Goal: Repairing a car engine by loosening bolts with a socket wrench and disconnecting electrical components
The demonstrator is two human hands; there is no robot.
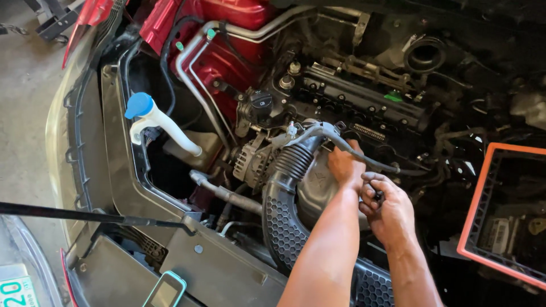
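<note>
I had both hands down in the open engine bay, over the black air intake duct (287, 199). My left hand (345, 166) was pressed on the grey round housing (318, 185) beside the ribbed bellows (294, 161), its grip curled over a thin dark hose (347, 149) that ran across there; I judged it was steadying that hose so it stayed out of the way. My right hand (389, 207) sat just beside it, almost touching, with its grip closed tight around a small dark part (378, 197) between fingers and thumb; what the part was I could not tell, as the fingers hid most of it. Both forearms came in from the lower edge, close together, because the work spot was narrow. To the left stood the white filler neck with its blue cap (139, 105), well apart. An orange-rimmed air filter (483, 187) lay at the right. A prop rod (68, 214) crossed the lower left.
</note>
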